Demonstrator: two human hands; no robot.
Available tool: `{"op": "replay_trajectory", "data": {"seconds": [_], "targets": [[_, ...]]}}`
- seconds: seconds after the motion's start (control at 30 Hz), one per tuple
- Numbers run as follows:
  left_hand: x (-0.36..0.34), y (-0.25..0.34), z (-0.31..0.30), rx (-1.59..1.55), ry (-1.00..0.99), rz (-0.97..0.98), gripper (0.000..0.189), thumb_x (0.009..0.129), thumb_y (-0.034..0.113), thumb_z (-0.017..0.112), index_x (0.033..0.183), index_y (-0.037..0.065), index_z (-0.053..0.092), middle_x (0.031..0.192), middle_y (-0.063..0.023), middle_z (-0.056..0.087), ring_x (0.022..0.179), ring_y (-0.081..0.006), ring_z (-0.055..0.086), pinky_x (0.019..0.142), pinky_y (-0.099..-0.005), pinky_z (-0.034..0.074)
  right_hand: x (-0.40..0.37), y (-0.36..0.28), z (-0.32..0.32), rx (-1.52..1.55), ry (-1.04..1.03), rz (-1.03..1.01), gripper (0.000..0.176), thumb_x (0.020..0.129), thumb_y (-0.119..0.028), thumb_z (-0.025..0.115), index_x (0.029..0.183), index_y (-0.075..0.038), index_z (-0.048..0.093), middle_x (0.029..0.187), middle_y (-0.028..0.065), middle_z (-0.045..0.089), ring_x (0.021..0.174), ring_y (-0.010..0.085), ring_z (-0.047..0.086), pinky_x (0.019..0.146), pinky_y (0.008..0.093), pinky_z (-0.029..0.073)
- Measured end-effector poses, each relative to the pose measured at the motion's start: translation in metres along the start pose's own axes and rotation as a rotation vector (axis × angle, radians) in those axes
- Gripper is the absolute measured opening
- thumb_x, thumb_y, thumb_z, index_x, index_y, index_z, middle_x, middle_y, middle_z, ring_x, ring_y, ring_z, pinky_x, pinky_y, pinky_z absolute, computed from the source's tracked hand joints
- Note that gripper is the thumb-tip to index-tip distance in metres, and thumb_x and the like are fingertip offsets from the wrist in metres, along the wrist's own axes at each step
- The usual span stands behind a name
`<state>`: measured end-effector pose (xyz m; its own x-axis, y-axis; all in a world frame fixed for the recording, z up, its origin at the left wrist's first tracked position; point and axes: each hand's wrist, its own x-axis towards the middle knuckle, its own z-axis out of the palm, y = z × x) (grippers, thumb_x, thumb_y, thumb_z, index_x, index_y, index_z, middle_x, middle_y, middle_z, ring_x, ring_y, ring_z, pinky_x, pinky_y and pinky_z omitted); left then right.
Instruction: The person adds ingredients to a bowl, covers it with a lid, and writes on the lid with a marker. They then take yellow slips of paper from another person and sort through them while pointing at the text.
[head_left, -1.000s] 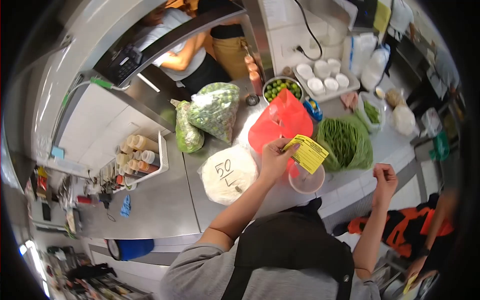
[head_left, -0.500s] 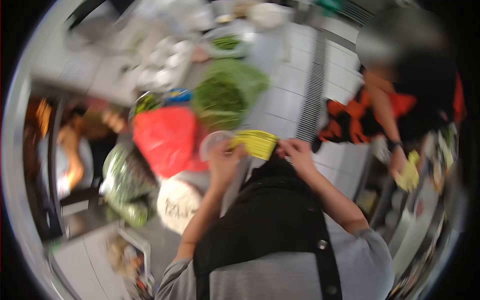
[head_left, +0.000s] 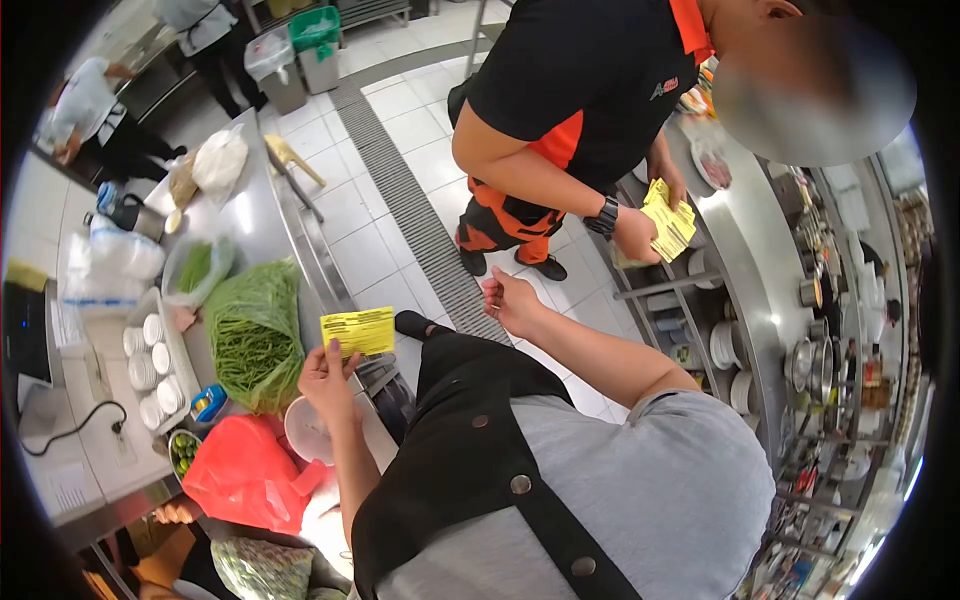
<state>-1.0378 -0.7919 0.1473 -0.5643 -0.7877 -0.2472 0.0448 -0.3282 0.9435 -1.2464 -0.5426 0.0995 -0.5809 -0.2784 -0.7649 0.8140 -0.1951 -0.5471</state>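
Note:
My left hand pinches a yellow printed slip and holds it up above the steel counter's edge. My right hand hangs free over the tiled floor, fingers loosely curled, with nothing in it. A clear plastic cup stands on the counter just below my left hand, beside a red plastic bag. A big bag of green beans lies further along the counter.
A person in a black and orange shirt stands close in front, holding yellow slips by a steel shelf of dishes. A floor drain grate runs along the aisle. White cups on a tray sit at the left.
The view has swung from the counter round to the aisle. My right hand touched the slip half a second ago and has now let go; my left hand still holds it.

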Motion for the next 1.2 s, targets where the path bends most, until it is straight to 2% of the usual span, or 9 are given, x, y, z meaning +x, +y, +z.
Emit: {"op": "replay_trajectory", "data": {"seconds": [0.13,0.3,0.53,0.67,0.83,0.93,1.07,1.1,1.2], "targets": [[0.045,-0.009,-0.033,0.106,0.003,0.096,0.014,0.091,0.0,0.07,0.101,-0.007,0.063,0.094,-0.0095,0.069,0.081,-0.015,0.068,0.074,-0.0265,0.06,0.001,0.012,-0.05,0.08,0.182,0.051,0.036,0.105,-0.036,0.051,0.089,-0.005,0.061,0.075,0.001,0.053,0.068,0.0141,0.049,0.065,0.0302,0.047],[0.066,0.016,-0.025,0.129,-0.044,0.105,0.017,0.088,-0.003,0.072,0.102,-0.008,0.064,0.098,-0.0107,0.069,0.085,-0.0148,0.068,0.074,-0.0246,0.06,-0.032,0.015,-0.047,0.252,0.125,0.095,0.035,0.104,-0.036,0.052,0.092,-0.005,0.06,0.077,0.0011,0.052,0.071,0.0143,0.05,0.066,0.0306,0.047],[0.064,0.023,0.051,0.124,-0.225,0.087,0.017,0.09,0.002,0.072,0.1,-0.01,0.065,0.092,-0.0113,0.07,0.078,-0.0137,0.068,0.071,-0.0247,0.061,-0.075,-0.025,-0.013,0.292,0.129,-0.308,0.034,0.105,-0.034,0.05,0.086,-0.007,0.057,0.075,0.0017,0.052,0.068,0.0144,0.05,0.07,0.0327,0.045],[0.057,0.027,0.073,0.053,-0.229,0.049,0.02,0.096,0.01,0.068,0.099,-0.009,0.065,0.09,-0.0117,0.07,0.078,-0.0141,0.069,0.07,-0.026,0.062,-0.091,-0.036,-0.028,0.296,0.115,-0.343,0.036,0.105,-0.037,0.048,0.085,-0.008,0.056,0.077,0.0015,0.052,0.072,0.0141,0.05,0.074,0.0337,0.044],[0.051,0.033,0.071,0.037,-0.203,0.037,0.023,0.097,0.014,0.067,0.1,-0.009,0.065,0.089,-0.011,0.07,0.077,-0.0142,0.069,0.07,-0.0263,0.062,-0.099,-0.023,-0.027,0.23,0.169,-0.549,0.05,0.1,-0.055,0.046,0.121,-0.011,0.052,0.112,0.0039,0.052,0.096,0.0181,0.048,0.087,0.0379,0.041],[0.054,0.033,0.061,0.025,-0.156,0.05,0.023,0.097,0.014,0.067,0.101,-0.009,0.065,0.089,-0.0112,0.07,0.076,-0.014,0.068,0.07,-0.0262,0.062,-0.103,-0.028,-0.008,0.162,0.156,-0.574,0.056,0.099,-0.057,0.046,0.127,-0.008,0.049,0.117,0.0049,0.051,0.1,0.0179,0.048,0.091,0.0381,0.039],[0.051,0.036,0.051,0.002,-0.108,0.092,0.02,0.094,0.009,0.07,0.101,-0.009,0.065,0.091,-0.012,0.07,0.077,-0.014,0.068,0.07,-0.0262,0.061,-0.078,-0.036,0.008,0.054,0.126,-0.437,0.055,0.098,-0.054,0.055,0.126,-0.008,0.051,0.116,0.0027,0.052,0.102,0.0154,0.047,0.092,0.0369,0.039],[0.05,0.038,0.047,0.013,-0.108,0.094,0.019,0.093,0.006,0.071,0.101,-0.01,0.065,0.091,-0.0121,0.07,0.078,-0.0142,0.068,0.071,-0.0264,0.061,-0.073,-0.039,0.015,0.113,0.102,-0.444,0.041,0.098,-0.044,0.06,0.118,-0.008,0.055,0.106,0.0008,0.057,0.095,0.0129,0.05,0.087,0.0338,0.04],[0.04,0.041,0.026,0.045,-0.085,0.109,0.018,0.089,0.0,0.072,0.103,-0.009,0.064,0.093,-0.0116,0.07,0.08,-0.0143,0.068,0.073,-0.0266,0.061,-0.048,-0.044,0.021,0.03,0.039,-0.519,0.026,0.094,-0.029,0.068,0.107,-0.01,0.057,0.102,-0.0002,0.055,0.093,0.0113,0.049,0.08,0.0333,0.042]]}}
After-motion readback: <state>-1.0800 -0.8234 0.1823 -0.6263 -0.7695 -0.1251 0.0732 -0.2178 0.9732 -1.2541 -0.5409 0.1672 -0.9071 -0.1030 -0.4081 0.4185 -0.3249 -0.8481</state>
